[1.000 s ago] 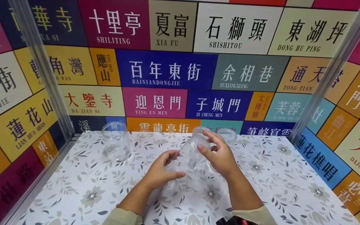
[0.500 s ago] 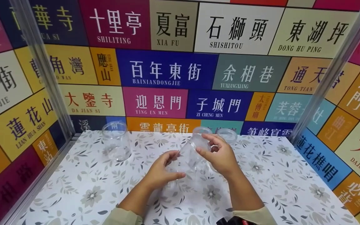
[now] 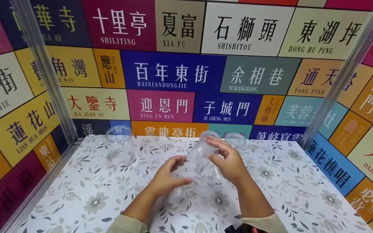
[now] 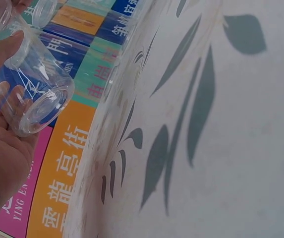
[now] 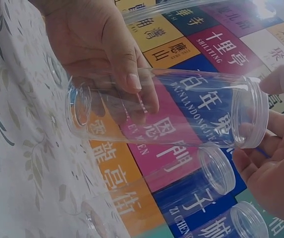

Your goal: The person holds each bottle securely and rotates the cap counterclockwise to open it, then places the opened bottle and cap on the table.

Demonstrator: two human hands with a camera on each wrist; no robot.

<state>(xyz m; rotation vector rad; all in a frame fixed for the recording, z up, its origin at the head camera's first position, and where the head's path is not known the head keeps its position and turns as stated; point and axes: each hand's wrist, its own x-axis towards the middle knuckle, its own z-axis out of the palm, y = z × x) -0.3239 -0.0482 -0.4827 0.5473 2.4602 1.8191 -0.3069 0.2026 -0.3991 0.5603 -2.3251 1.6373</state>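
A clear plastic jar [image 3: 195, 160] is held tilted above the table, its mouth end pointing up and to the right. My left hand [image 3: 167, 176] grips the jar's lower body, with the thumb on the near side and the fingers round the back. At the other end, my right hand [image 3: 231, 163] has its thumb and fingers curved around the whitish, ridged rim band [image 5: 253, 113]. In the left wrist view the round base [image 4: 45, 111] shows beyond the left hand. The right wrist view shows the jar's see-through body between both hands.
A second clear jar [image 3: 120, 149] stands upright at the back left of the flower-patterned table [image 3: 141, 200]. Behind the right hand are two more clear jars, one jar [image 3: 208, 133] partly covered and another jar [image 3: 235, 139] farther right. Printed panels [image 3: 173, 71] wall in the table.
My right hand's thumb and fingers have shifted slightly around the jar's rim, the thumb now farther right. The left hand and the jar stay nearly where they were.
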